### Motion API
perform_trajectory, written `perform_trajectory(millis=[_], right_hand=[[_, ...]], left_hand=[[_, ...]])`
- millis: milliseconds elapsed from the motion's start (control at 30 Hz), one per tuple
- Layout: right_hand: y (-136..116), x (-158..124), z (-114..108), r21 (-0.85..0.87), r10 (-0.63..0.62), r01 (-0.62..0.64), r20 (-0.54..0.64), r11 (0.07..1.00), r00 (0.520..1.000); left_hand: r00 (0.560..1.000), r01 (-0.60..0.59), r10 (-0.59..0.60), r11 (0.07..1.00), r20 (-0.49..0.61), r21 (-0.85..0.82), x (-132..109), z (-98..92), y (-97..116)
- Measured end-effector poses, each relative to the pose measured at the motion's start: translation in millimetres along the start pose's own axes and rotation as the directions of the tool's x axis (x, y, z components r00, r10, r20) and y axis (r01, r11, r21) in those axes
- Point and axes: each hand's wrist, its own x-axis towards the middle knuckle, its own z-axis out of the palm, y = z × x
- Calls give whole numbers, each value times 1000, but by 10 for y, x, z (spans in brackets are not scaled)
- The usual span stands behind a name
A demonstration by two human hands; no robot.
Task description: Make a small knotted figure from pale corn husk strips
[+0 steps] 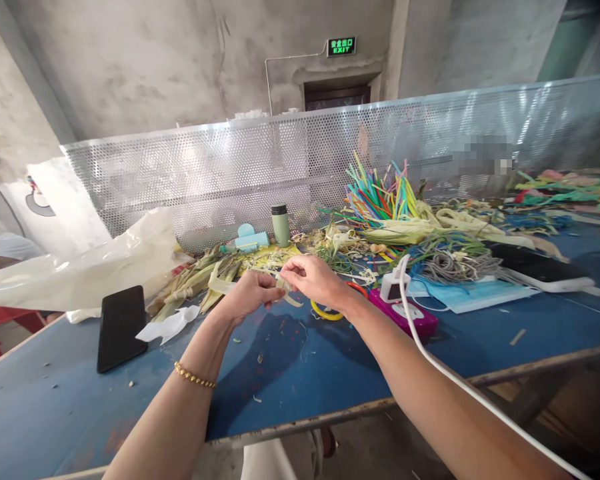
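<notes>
Left hand [254, 293] and right hand [314, 277] both pinching a pale strip [285, 287], held between them over the blue worktop [300, 393]. Clock from the strip: green bottle [281, 228] at twelve; coloured stems [380, 197] between one and two; magenta block [423, 323] past three; yellow ring [325, 315] at four; dark phone [122, 328] between eight and nine.

From my distant seat, through the head view, I see a thin, flat, pale cream strip of husk-like material [283, 287], pinched between the fingertips of the left grip [250, 295] and the right grip [314, 277]. It sits above the blue desk [300, 383], one narrow end slanting down and to the right below the fingers. Fingers hide part of it, so I cannot tell its full length or its layers.
</notes>
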Motion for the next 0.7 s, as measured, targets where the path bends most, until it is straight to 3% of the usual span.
perform_trajectory(millis=[233,467,700], right_hand=[[-66,-35,9,-95,26,-19,80,995,996],[-46,3,-5,-16,-96,96,-13,995,995],[-21,9,-15,219,-64,56,30,974,998]], left_hand=[[998,-44,37,982,45,183,16,15,-29],[990,-122,100,962,102,245,-4,31,-2],[985,-65,46,992,166,107,-42,32,85]])
